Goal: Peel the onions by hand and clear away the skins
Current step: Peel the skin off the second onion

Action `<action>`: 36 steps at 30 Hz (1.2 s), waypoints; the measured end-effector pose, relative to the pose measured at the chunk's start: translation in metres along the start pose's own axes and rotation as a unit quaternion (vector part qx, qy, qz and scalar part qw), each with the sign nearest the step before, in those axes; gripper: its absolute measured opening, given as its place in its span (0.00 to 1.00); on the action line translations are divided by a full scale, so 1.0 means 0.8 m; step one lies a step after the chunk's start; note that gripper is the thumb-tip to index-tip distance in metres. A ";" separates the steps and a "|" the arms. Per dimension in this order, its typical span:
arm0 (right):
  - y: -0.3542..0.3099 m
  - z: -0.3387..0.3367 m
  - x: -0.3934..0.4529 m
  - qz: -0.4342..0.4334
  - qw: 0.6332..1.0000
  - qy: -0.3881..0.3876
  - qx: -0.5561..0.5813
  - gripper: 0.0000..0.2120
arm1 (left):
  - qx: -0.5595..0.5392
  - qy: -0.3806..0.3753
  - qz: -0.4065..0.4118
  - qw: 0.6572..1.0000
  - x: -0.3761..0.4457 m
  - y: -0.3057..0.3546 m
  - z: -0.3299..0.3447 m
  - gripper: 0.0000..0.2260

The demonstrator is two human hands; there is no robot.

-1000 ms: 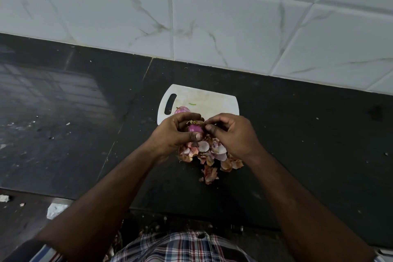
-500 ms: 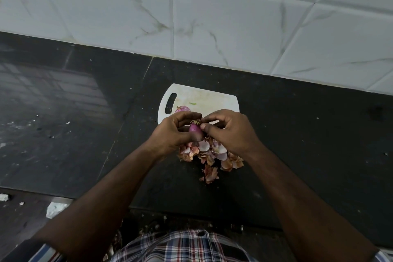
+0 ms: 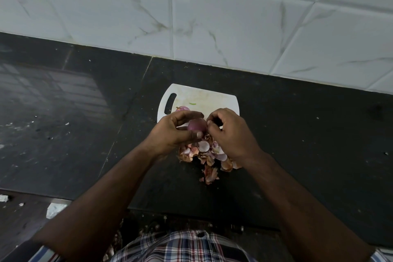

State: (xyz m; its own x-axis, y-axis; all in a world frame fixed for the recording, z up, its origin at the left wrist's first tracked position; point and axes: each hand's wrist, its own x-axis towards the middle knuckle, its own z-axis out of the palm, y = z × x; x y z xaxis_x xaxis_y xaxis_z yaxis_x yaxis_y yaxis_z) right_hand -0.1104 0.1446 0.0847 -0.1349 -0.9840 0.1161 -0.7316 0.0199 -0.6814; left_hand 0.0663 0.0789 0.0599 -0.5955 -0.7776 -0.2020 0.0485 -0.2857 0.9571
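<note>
My left hand (image 3: 176, 132) holds a small purple onion (image 3: 197, 125) between thumb and fingers, just above the near edge of a white cutting board (image 3: 204, 97). Beside it, my right hand (image 3: 230, 134) has its fingers curled with the fingertips against the onion's right side. What they pinch is too small to tell. A pile of pink and brown onion skins (image 3: 209, 155) lies on the black counter under both hands. Another onion (image 3: 182, 108) sits on the board behind my left hand, partly hidden.
The black stone counter (image 3: 308, 134) runs from a white tiled wall (image 3: 212, 17) at the back to the near edge by my checked shirt (image 3: 180, 247). Small white scraps (image 3: 55, 209) lie on the floor at the lower left.
The onion has turned in my left hand and shows more smooth purple surface. My right hand's fingertips have shifted from the onion's top to its right side.
</note>
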 end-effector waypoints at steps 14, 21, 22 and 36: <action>0.016 -0.012 0.003 0.080 0.989 0.025 0.125 0.12 | -0.123 -0.004 -0.019 0.992 -0.002 0.001 -0.003 0.22; 0.000 -0.010 0.003 0.066 0.992 -0.033 0.101 0.23 | -0.104 -0.011 -0.020 0.994 0.001 0.001 0.000 0.24; -0.001 -0.011 0.003 0.065 0.992 -0.032 0.103 0.22 | -0.099 -0.008 -0.020 0.995 0.001 0.001 0.000 0.24; -0.009 -0.009 0.016 0.031 0.997 -0.055 0.036 0.18 | -0.013 -0.021 -0.001 1.000 0.010 -0.001 -0.004 0.23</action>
State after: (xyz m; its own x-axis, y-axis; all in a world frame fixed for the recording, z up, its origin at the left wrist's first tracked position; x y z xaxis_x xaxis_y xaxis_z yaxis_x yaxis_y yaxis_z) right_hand -0.1114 0.1334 0.0965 -0.1014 -0.9948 -0.0041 -0.6741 0.0717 -0.7352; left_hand 0.0643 0.0708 0.0570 -0.6285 -0.7532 -0.1942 0.0685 -0.3023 0.9508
